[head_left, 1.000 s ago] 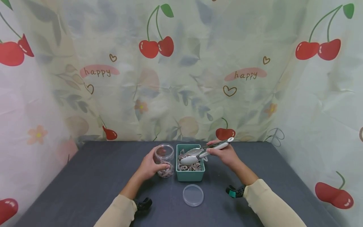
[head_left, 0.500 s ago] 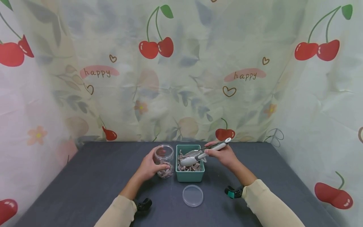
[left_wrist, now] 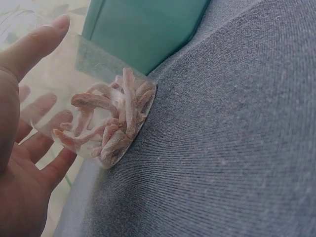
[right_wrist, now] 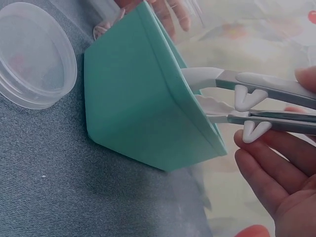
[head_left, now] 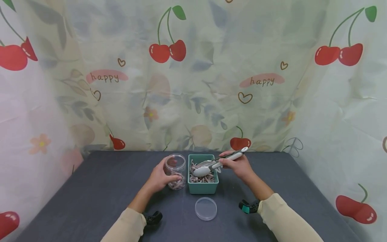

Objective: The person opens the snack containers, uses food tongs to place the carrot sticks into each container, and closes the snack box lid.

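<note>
My left hand (head_left: 160, 176) grips a clear jar (left_wrist: 89, 59) that stands without a lid on the table. Pale, pinkish-brown dried strips (left_wrist: 118, 106) lie in its lower part. My right hand (head_left: 240, 165) holds white and grey tongs (head_left: 231, 157) by their arms, thumb on one side and fingers on the other. The tongs' white heads (head_left: 202, 171) reach down into a teal box (right_wrist: 133, 94), among more of the same strips (head_left: 201, 179). In the right wrist view the box wall hides the ends of the tongs. Jar and box stand close side by side.
A round translucent lid (head_left: 206, 208) lies on the dark grey table (head_left: 90, 201), in front of the box. Behind the table hangs a curtain (head_left: 193, 84) printed with cherries. Black straps (head_left: 153, 218) show at both wrists.
The tongs and my right hand have shifted only slightly, their heads staying in the box. My left hand keeps its grip on the jar in the same place.
</note>
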Demonstrator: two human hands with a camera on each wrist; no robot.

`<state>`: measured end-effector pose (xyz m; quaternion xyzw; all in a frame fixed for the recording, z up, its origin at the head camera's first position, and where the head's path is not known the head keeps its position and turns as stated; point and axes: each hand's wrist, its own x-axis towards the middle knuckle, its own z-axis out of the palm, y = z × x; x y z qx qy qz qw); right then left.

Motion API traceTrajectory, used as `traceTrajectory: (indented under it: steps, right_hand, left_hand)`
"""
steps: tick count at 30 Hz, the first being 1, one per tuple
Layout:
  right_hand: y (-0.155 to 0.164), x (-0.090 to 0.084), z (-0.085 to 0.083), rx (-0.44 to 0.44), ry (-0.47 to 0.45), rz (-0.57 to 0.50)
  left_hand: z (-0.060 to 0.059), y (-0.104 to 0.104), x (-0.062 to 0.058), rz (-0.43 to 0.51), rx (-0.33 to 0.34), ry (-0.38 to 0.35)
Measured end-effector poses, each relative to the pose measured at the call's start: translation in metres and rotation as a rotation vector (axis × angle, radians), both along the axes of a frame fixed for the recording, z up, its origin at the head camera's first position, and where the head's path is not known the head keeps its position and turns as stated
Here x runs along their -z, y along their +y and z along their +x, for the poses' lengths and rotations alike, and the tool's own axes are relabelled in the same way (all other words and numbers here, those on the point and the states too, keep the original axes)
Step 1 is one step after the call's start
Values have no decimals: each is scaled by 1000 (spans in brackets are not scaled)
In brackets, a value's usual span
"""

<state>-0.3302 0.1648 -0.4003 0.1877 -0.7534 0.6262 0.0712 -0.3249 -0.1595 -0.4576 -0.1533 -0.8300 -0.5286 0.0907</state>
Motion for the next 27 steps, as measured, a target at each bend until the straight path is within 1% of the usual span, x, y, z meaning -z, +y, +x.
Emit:
traceTrajectory:
  steps: [3, 7, 9, 11, 13, 16, 18, 23, 27]
  right_hand:
    - [1, -2, 2, 14, -16, -4]
    - [3, -12, 10, 30, -32, -25]
    - [4, -18, 15, 32, -23, -34]
    - [5, -23, 19, 27, -4, -39]
    - [6, -26, 20, 15, 8, -55]
    - [11, -23, 15, 12, 23, -65]
    - [13, -21, 12, 12, 24, -69]
    - [14, -21, 9, 12, 29, -86]
    - [14, -27, 9, 2, 46, -100]
  left_hand:
    - [3, 2, -3, 8, 0, -3]
    - [13, 6, -15, 16, 20, -5]
    - [16, 7, -19, 21, 26, -4]
    - [15, 5, -17, 21, 26, -5]
    - [9, 3, -11, 20, 18, -7]
    - [3, 0, -4, 17, 19, 0]
    - [1, -1, -1, 11, 20, 5]
    - [1, -1, 0, 1, 22, 10]
    - [1, 0, -2, 1, 20, 7]
